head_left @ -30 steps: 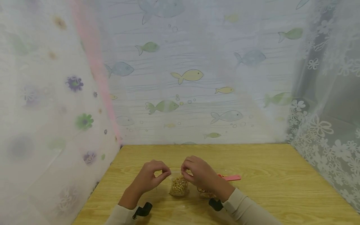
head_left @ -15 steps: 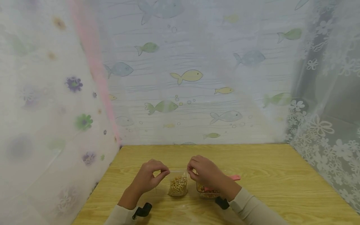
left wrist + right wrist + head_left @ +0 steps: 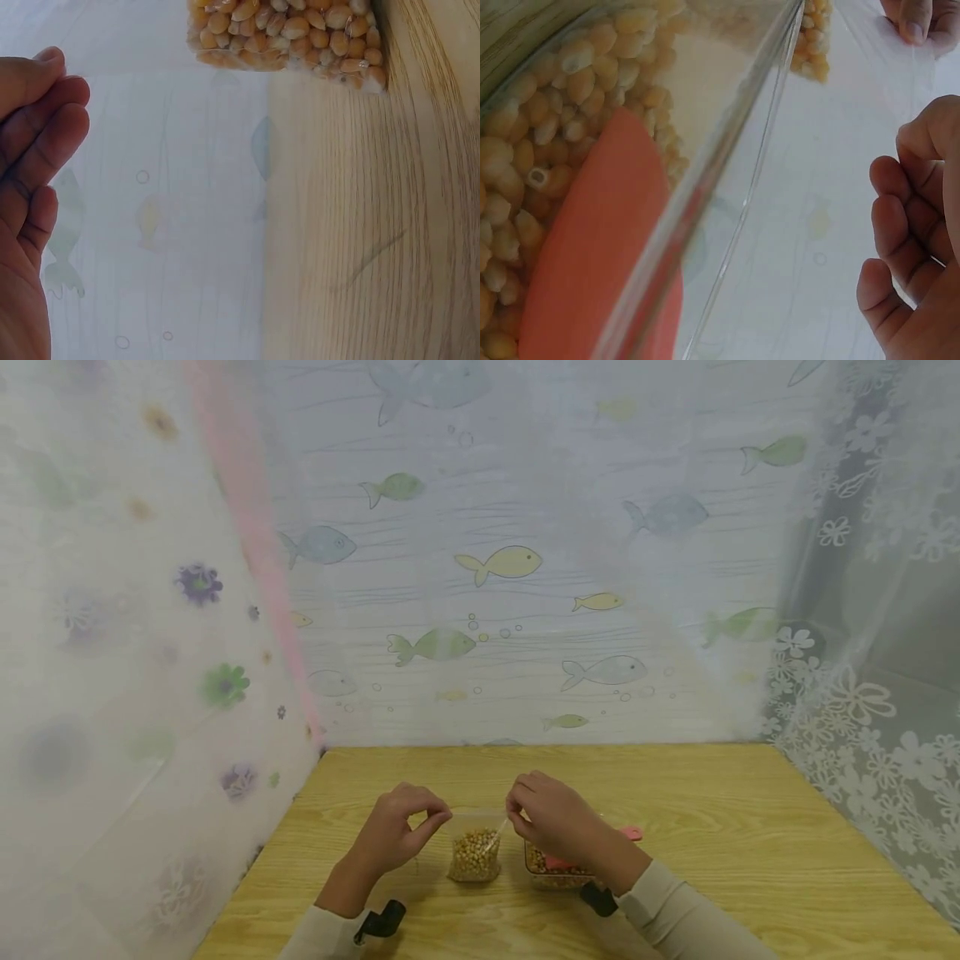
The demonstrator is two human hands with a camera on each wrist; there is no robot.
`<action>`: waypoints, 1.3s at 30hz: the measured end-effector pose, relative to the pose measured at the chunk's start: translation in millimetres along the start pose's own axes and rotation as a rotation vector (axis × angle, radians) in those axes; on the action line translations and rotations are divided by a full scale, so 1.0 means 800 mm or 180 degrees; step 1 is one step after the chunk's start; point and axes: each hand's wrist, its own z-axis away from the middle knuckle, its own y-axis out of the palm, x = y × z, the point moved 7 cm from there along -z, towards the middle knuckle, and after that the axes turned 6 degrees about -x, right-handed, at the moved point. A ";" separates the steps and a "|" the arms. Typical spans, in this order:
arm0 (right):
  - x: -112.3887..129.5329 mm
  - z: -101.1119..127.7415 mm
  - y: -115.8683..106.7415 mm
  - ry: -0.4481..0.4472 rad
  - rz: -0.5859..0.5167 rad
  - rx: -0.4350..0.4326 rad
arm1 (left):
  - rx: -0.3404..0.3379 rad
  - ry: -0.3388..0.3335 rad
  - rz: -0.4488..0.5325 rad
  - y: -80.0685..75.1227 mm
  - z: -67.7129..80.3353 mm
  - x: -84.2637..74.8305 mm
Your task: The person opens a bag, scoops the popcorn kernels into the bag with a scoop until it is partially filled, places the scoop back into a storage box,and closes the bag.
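Note:
A clear plastic bag (image 3: pixel 475 857), its lower part full of yellow corn kernels, stands upright on the table in the head view. My left hand (image 3: pixel 402 828) pinches its top edge at the left corner between thumb and forefinger. At the right corner, my right hand (image 3: pixel 553 814) pinches the same edge, and the film stretches taut between the two. The left wrist view shows the kernels in the bag (image 3: pixel 292 34) beyond my left fingertips. Just right of the bag, partly under my right forearm, is a clear container (image 3: pixel 557 883) of corn kernels with a pinkish-red scoop (image 3: pixel 604 247) in it.
All of this rests on a wood-grain table (image 3: pixel 697 827). Behind it hangs a pale curtain (image 3: pixel 517 693) printed with fish. Flowered sheets (image 3: pixel 112 693) close off the left side, and a lacy see-through one (image 3: pixel 862 710) the right.
My right hand has moved to the right along the bag's top edge, leaving more of that edge and of the container uncovered. The left hand stays nearly in place.

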 end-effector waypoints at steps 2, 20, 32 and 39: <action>0.000 0.000 0.000 -0.0012 -0.0009 -0.0038 | -0.0023 0.0002 -0.0023 0.000 0.001 0.001; -0.014 -0.011 0.005 0.0240 -0.0127 -0.0181 | 0.0025 -0.0384 -0.0203 0.003 -0.002 0.018; -0.011 -0.003 -0.006 0.0314 -0.0302 -0.0359 | 0.0061 -0.0443 -0.0132 0.006 0.001 0.016; -0.047 0.024 -0.041 0.0561 -0.0206 -0.0171 | 0.0267 -0.0362 -0.0612 -0.012 -0.014 0.015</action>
